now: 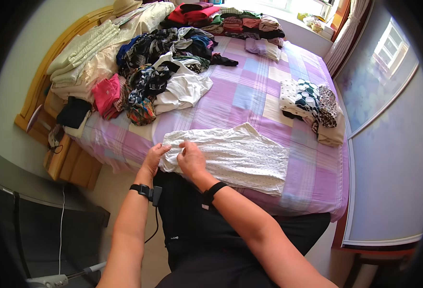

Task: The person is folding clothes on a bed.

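Observation:
A pair of white patterned trousers [229,154], folded lengthwise, lies flat along the near edge of the bed. At its left end, my left hand [154,158] grips the waistband edge with the thumb on top. My right hand [192,158] is just inside that end, over the cloth, fingers curled and the index finger blurred. Whether it pinches any fabric is hard to make out. Small creases run along the trousers, and the pointed crotch part sticks out on the far side.
A checked purple bedsheet [229,90] covers the bed. Heaped loose clothes [161,68] lie at the left, beside folded quilts [85,50]. Rolled garments [308,102] sit near the right edge, and stacked folded clothes [240,23] by the window. A wooden nightstand [71,162] stands left.

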The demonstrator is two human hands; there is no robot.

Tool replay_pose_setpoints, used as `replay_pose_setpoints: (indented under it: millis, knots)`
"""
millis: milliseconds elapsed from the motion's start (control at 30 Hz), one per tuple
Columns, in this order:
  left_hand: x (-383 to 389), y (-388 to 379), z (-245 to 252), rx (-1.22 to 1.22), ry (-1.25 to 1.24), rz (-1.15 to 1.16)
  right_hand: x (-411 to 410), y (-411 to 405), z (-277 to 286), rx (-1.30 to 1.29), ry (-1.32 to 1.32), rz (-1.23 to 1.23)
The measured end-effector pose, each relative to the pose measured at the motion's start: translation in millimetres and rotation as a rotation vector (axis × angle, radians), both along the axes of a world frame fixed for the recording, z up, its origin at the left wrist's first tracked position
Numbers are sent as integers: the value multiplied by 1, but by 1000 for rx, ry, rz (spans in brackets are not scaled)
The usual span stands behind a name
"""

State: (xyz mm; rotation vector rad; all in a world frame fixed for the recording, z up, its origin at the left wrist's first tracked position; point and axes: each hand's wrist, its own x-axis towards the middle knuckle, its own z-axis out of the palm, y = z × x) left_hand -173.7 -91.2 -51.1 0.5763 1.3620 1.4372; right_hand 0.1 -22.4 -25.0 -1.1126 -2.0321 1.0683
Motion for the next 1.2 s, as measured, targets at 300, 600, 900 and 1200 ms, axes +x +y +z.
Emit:
replay_pose_setpoints:
  millis: [300,600,900,1200]
  knots:
    - [0,11,14,-86,64,-20,28,-6,-16,62,219,103]
    - [60,32,48,45,1673,426,169,34,14,90,70,-36]
    - [65,55,21,-276,1055,-61,320,53,-21,360,-233,-605]
    - [30,15,15,-468,1282,238,322,74,-37,-204,-59,-638]
